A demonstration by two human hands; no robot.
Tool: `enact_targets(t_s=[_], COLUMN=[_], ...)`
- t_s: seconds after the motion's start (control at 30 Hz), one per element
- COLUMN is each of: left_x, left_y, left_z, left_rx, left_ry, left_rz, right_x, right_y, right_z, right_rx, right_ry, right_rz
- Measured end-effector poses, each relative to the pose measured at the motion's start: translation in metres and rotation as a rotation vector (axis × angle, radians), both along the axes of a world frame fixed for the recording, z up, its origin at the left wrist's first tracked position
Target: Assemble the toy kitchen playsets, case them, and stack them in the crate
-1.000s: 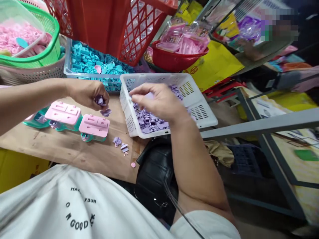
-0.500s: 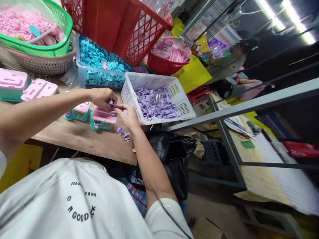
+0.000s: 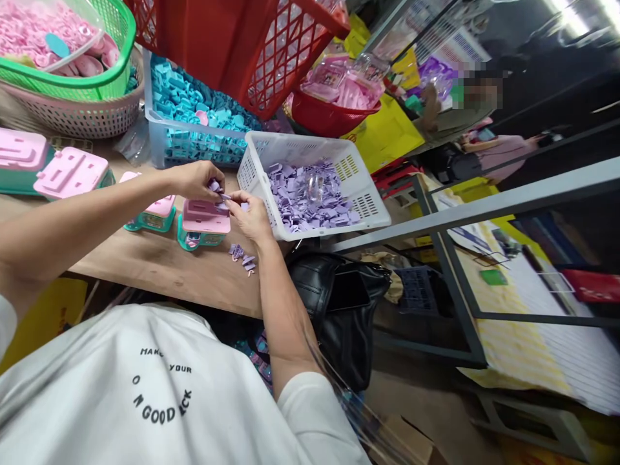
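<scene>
My left hand is closed round small purple plastic pieces, which show at its fingertips. Facing it, my right hand pinches a purple piece too, and the fingertips of both hands nearly meet. Just below them stands a toy box with a pink lid and a teal base. A second pink-and-teal box is beside it, partly behind my left forearm. A few loose purple pieces lie on the wooden table near my right wrist.
A white crate of purple pieces stands right of my hands. Behind are a clear bin of blue parts, a red crate and a green basket. A black bag sits beside the table. Other people work farther back.
The camera view has shifted a little. Both hands stay together above the pink-lidded box, the fingers moving slightly with the purple pieces still in them.
</scene>
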State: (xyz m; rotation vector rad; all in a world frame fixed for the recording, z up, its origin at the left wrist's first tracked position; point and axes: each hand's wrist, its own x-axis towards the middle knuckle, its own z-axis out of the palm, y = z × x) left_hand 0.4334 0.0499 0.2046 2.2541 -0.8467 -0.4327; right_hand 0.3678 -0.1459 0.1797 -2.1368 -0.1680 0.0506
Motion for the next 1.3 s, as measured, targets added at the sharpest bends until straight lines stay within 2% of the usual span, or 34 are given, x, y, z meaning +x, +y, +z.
enact_targets(t_s=[0.13,0.33,0.5,0.6,0.7,0.8,0.87,0.93,1.03,1.13,1.2,1.3], left_x=[-0.005,-0.007,-0.006,-0.009,-0.014,-0.025,-0.034,-0.042,-0.051,-0.054,-0.055,-0.055], left_y=[0.002,-0.003,-0.013,-0.011,0.003,0.025,0.037,0.045,0.055,0.065,0.071,0.077], left_z=[-0.002,0.004,0.011,0.011,0.005,-0.001,-0.001,0.000,0.000,-0.005,-0.010,-0.017], left_rx=[-0.007,0.080,0.220,0.222,0.070,-0.260,-0.448,-0.560,-0.624,-0.629,-0.617,-0.543], left_ry=[0.096,0.157,0.098,0.047,0.078,0.196,0.287,0.382,0.489,0.491,0.422,0.207], left_rz=[0.009,0.063,0.041,0.050,0.133,0.261,0.328,0.374,0.438,0.502,0.572,0.684], right_x=[0.000,0.005,0.003,-0.002,-0.009,-0.018,-0.021,-0.020,-0.013,-0.006,-0.005,-0.006], right_y=[-0.006,-0.008,-0.007,-0.007,-0.003,0.012,0.031,0.053,0.083,0.102,0.110,0.119], right_z=[0.001,-0.006,-0.015,-0.017,-0.012,-0.002,0.004,0.008,0.008,0.003,-0.001,-0.006], right_rx=[0.021,0.067,0.071,0.021,-0.078,-0.101,-0.093,-0.102,-0.083,0.000,0.061,0.163], right_ry=[-0.063,-0.111,-0.099,-0.156,-0.302,-0.497,-0.556,-0.541,-0.496,-0.465,-0.398,-0.261], right_rz=[0.087,0.136,0.137,0.120,0.054,-0.044,-0.011,0.075,0.132,0.149,0.151,0.136])
